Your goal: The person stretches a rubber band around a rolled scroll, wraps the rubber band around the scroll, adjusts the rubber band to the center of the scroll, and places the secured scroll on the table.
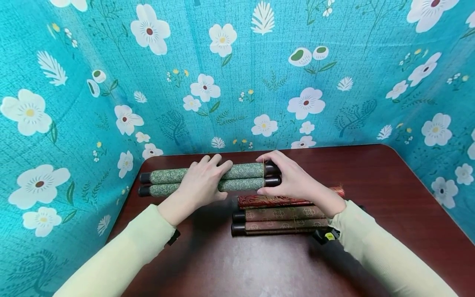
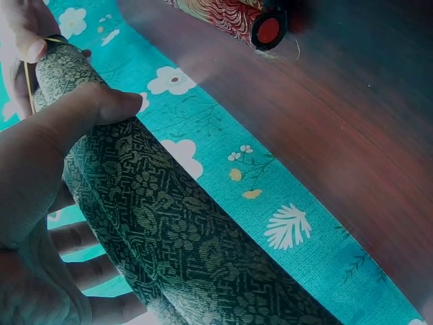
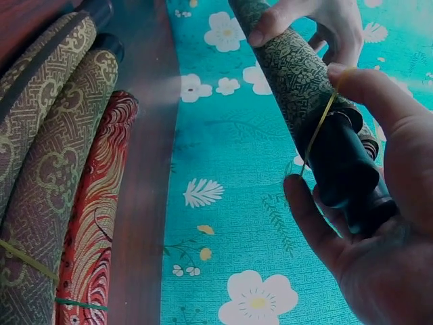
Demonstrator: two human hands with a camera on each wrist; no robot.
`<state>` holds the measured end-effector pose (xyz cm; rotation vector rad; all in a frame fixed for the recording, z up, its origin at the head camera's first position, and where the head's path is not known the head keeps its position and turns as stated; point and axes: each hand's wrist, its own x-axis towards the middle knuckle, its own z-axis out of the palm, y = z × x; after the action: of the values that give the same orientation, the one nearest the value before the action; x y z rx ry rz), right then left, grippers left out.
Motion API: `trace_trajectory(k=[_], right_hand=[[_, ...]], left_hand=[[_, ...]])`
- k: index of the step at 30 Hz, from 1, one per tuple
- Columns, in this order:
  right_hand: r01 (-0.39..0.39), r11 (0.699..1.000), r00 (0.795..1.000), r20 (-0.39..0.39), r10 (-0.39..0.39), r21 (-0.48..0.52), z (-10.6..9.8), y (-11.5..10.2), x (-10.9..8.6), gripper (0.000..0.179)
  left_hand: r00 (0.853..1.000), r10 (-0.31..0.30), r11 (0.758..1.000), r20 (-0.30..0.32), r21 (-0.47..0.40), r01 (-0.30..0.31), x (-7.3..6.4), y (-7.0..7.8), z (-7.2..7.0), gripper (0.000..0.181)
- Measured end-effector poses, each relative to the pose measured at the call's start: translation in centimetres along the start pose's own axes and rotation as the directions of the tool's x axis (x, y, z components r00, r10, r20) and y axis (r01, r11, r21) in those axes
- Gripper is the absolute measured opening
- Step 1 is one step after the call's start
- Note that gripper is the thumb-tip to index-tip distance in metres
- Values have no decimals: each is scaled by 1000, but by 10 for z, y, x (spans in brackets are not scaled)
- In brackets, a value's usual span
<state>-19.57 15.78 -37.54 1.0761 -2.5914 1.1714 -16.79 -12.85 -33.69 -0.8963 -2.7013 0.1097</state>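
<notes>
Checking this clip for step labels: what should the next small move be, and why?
Probably ease the yellow band a little inward along the two green rolls. The right hand stretches it close to their dark ends, while the left hand grips the rolls together; the brown rolls wear their band well in from the end.

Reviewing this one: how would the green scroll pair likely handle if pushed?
The green scrolls look fairly stiff, running straight beyond the left hand. Round sides suggest rolling, though the yellow band across both may limit it. Their dark ends look smooth, so possibly slippery.
</notes>
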Motion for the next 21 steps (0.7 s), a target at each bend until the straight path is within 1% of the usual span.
trace_trajectory(k=[8, 11, 15, 18, 21], right_hand=[[1, 1000, 1000, 24, 0, -6, 1, 1, 1, 70], [-6, 1000, 999, 32, 6, -3, 2, 2, 1, 71], [1, 1000, 999, 34, -1, 8, 3, 3, 1, 72], [12, 1000, 1000, 20, -12, 16, 4, 4, 1, 65], [4, 999, 1000, -13, -3, 42, 3, 5, 0, 58]], left_hand=[[1000, -7, 1000, 25, 9, 7, -1, 1, 4, 73], [999, -7, 1000, 33, 7, 7, -1, 2, 5, 74], [1000, -9, 1000, 30, 6, 9, -1, 1, 6, 74], [1000, -11, 1000, 20, 8, 11, -1, 1, 6, 73], [1000, -10, 1000, 7, 8, 10, -1, 0, 6, 72]])
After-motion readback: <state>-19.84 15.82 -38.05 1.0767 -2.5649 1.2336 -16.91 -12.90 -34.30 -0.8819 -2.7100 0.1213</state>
